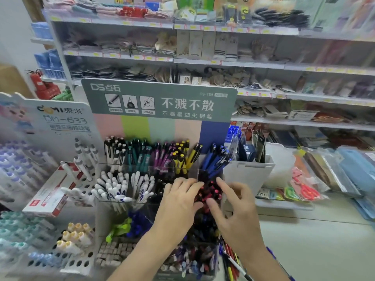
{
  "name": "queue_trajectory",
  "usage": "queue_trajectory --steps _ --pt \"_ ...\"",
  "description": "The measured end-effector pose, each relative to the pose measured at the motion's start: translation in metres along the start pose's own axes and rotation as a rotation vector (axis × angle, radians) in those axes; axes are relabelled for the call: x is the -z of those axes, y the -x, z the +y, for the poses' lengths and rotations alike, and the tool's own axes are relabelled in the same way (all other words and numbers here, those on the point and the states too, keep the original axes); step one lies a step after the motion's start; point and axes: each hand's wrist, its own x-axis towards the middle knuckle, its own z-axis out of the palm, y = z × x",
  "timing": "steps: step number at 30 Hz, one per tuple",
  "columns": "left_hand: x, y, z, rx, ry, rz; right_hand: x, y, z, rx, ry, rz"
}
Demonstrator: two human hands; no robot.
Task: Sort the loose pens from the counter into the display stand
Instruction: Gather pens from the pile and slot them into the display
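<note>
While left hand (178, 197) and right hand (233, 201) pinch red-capped pens (209, 191) in display stand (162, 199): light, stiff, slippery barrels, best gripped mid-shaft.

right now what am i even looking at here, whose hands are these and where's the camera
There is no machine here: a person wears one camera on the head, looking forward and down in a stationery shop. The left hand and right hand meet over a clear display stand, their fingers among a bunch of red-tipped pens; whether either hand grips one I cannot tell. Behind stand rows of white, green, purple, yellow and blue pens. A few loose pens lie on the counter at the lower right.
</note>
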Motion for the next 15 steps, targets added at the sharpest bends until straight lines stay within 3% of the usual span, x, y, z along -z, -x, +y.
queue_trajectory --steps 3,8,15 --pt "-0.006 -0.004 -0.007 0.001 -0.003 0.103 -0.009 0.002 -0.002 -0.030 -0.006 -0.102" --pt "-0.011 -0.013 -0.012 0.057 0.045 0.213 -0.017 -0.017 -0.001 0.020 -0.032 0.005" --pt "-0.006 -0.015 -0.017 -0.001 0.053 0.190 -0.013 -0.003 -0.002 0.094 0.165 -0.014"
